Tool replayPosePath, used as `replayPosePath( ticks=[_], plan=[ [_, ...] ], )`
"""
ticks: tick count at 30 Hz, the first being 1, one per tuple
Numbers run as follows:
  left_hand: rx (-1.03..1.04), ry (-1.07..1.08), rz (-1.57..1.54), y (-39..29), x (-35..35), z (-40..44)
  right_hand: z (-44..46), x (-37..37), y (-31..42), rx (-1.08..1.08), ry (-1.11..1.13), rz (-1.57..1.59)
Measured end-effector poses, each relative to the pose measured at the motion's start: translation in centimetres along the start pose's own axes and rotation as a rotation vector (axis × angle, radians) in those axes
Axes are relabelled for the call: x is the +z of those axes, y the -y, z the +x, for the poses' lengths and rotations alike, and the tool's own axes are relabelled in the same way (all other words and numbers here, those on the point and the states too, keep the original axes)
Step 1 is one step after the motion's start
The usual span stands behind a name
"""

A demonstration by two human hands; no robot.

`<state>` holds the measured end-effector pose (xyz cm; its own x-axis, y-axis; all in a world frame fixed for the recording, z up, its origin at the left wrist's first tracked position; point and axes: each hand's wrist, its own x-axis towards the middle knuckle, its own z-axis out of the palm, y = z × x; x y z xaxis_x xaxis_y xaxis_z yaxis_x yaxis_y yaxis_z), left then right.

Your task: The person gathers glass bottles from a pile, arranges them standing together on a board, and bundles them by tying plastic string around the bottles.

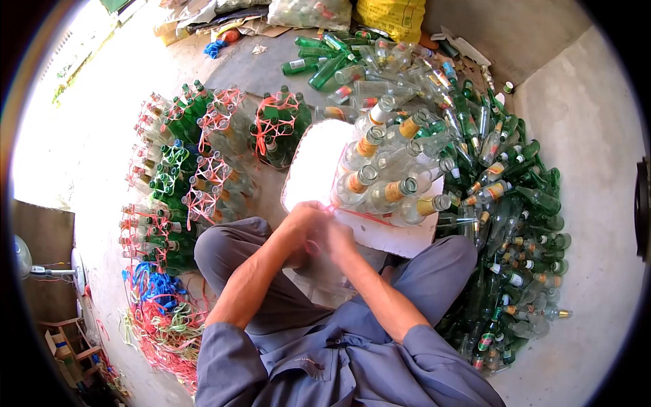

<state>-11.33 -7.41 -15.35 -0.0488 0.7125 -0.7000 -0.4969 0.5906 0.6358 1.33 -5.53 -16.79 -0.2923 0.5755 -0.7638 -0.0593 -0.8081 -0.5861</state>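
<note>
A cluster of clear glass bottles (383, 163) stands upright on a white board (312, 159) in front of my crossed legs. A pink plastic strap (369, 216) runs low around the near side of the cluster. At the cluster's near left corner my left hand (305, 217) is closed, its fingers pinched on the strap. Close against it is my right hand (337, 239), smeared by motion, so its fingers cannot be made out. A loose pink loop (312, 247) hangs just below both hands.
Bundles of strapped bottles (180, 169) stand to the left, with a strapped green bundle (278, 125) behind the board. Loose bottles (502, 197) are heaped along the right wall. Red and blue straps (163, 312) lie at lower left. Sacks (390, 17) sit at the back.
</note>
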Motion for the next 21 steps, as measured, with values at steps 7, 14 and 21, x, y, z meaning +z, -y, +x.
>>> replayPosePath(
  ticks=[7,14,21],
  plan=[
    [0.034,-0.013,-0.072,0.2,0.1,0.4,1.6,-0.5,-1.4,-0.022,0.023,0.0],
    [0.099,-0.046,0.054,0.7,0.2,0.6,-1.4,-2.5,1.8,0.029,0.138,-0.022],
    [0.12,-0.03,0.124,-0.5,0.4,-0.8,-1.2,-4.1,4.4,0.121,0.191,0.249]
  ],
)
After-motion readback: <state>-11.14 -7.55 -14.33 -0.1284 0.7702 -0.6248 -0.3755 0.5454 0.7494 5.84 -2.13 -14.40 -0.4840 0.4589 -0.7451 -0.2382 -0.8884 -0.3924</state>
